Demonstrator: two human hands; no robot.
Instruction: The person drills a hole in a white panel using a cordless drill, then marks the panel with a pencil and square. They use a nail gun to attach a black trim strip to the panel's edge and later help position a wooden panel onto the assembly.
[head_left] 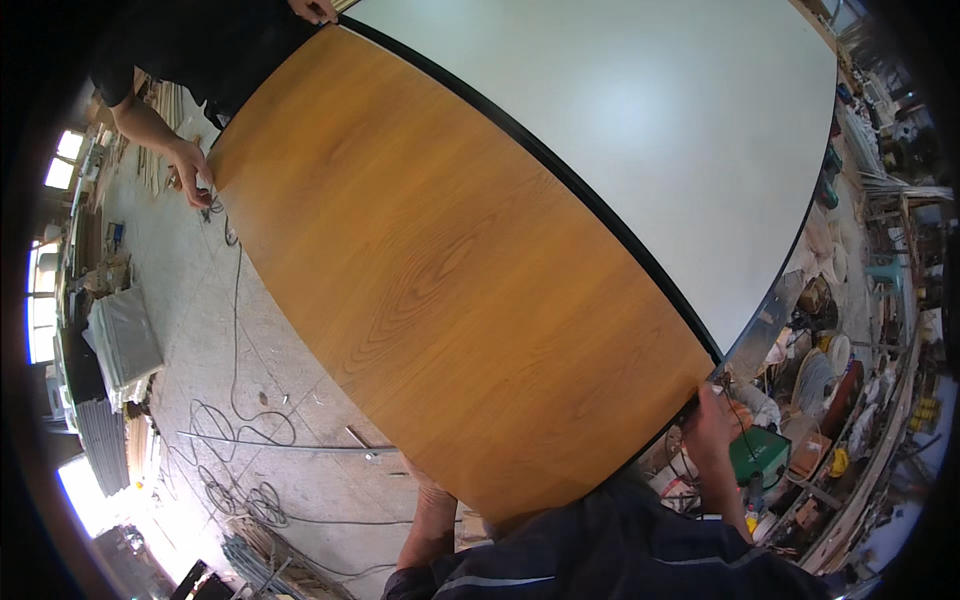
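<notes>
A large wood-grain board [450, 270] stretches from my body toward a co-worker at the far left. My left hand [430, 487] grips its near left edge, the fingers mostly hidden beneath it. At the near right corner, my right hand [710, 425] is closed round the board's edge. A co-worker's hand [188, 172] is at the far left corner, and the other hand [315, 10] holds the far right corner. Along the board's right side lies a white panel [650, 110] with a black edge [560, 175] between the two.
Loose cable [260, 505] and a metal bar [290, 442] lie on the concrete floor to the left. A green box [760, 458], tools and scraps clutter the right side. Wrapped sheets [125, 335] stand by the left wall.
</notes>
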